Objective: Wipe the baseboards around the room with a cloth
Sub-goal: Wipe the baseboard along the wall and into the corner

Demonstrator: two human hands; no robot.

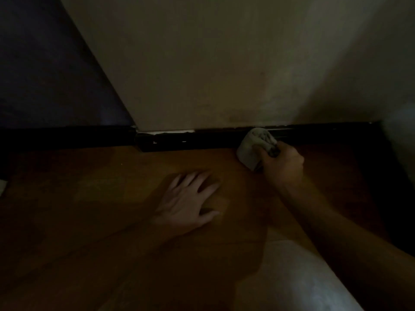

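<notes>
Head view: L hand (187, 199) is laid flat on the wood floor (89, 209), fingers straight and spread, nothing held. R hand (280, 162) is curled round a bunched pale cloth (251, 147), which is pressed against the dark baseboard (202, 140) at the foot of the pale wall (213, 63), just L of the room corner. White chips are seen along the baseboard's top edge. Lighting is v. dim.

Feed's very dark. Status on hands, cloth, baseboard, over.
Right hand grips crumpled pale cloth against black baseboard. Left hand flat, fingers spread, on brown wooden floor. Nothing seen blocking the baseboard.
</notes>
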